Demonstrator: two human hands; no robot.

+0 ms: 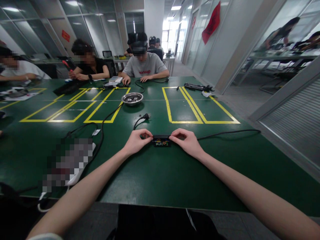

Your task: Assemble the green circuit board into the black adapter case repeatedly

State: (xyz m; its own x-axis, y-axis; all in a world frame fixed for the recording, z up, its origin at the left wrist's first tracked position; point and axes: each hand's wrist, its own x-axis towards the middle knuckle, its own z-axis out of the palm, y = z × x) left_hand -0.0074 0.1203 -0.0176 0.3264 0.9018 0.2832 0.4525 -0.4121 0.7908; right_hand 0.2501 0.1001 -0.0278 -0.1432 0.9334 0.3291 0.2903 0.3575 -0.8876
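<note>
Between my two hands sits a small black power adapter case (161,136), its near side exposing a circuit board (160,143) with a few orange and yellow parts. My left hand (139,141) pinches the left end of the case's black upper part between thumb and fingertips. At the opposite end, my right hand (186,140) grips the same part in a similar pinch. A black cord with a plug (145,116) lies just beyond my left hand. Another black cable (230,132) runs off to the right from behind my right hand.
The green table (140,180) bears yellow tape rectangles. A metal bowl (132,99) holds small metallic pieces. On the left lies a white power strip (80,171), partly blurred, with cables. A black folded tripod-like item (198,87) rests at the far right. A co-worker (145,65) sits opposite.
</note>
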